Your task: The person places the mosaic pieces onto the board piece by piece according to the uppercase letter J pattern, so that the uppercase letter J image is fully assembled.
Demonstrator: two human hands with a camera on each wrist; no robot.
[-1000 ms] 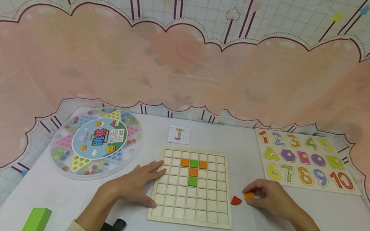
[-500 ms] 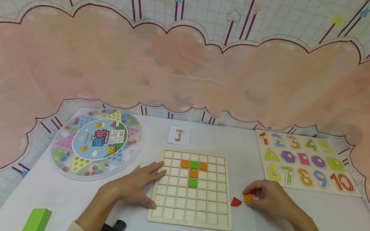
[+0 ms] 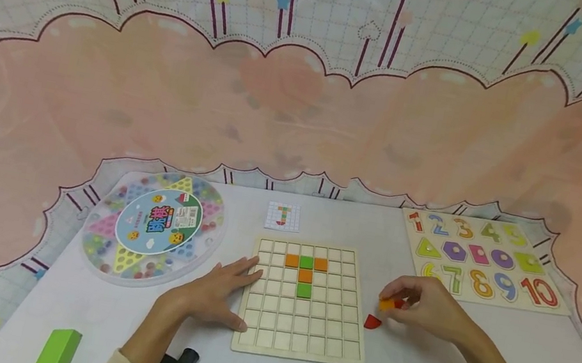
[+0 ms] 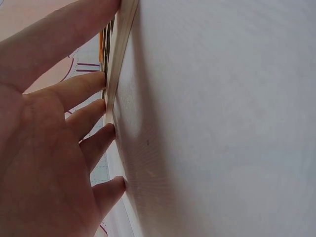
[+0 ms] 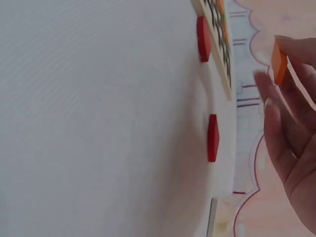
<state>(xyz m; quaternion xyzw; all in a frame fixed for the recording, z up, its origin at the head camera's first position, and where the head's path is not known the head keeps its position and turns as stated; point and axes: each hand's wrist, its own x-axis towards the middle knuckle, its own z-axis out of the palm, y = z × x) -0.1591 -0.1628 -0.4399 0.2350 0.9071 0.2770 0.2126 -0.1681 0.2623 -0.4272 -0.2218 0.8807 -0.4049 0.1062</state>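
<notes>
In the head view a wooden grid board [image 3: 275,339] lies on the white table, with orange and green square tiles set in a T shape. My left hand [image 3: 210,290] rests at the board's left edge, fingers spread and fairly straight, thumb at its lower left; in the left wrist view the fingertips [image 4: 111,131] touch that edge. To the right of the board my right hand [image 3: 429,306] pinches an orange square tile [image 3: 386,304] between thumb and fingers, held above the table. Near it lies a red quarter-circle piece [image 3: 373,322]. Another red piece [image 5: 213,138] lies below the hand.
A small pattern card [image 3: 283,217] lies behind the board. At the left is a round Chinese checkers box [image 3: 156,229], and at the back right a number puzzle board [image 3: 482,293]. A green block [image 3: 58,350] stands at the front left.
My right hand has risen a little with the orange tile, and a red piece now shows behind the tile. The left hand stays at the board. The head view has shifted slightly.
</notes>
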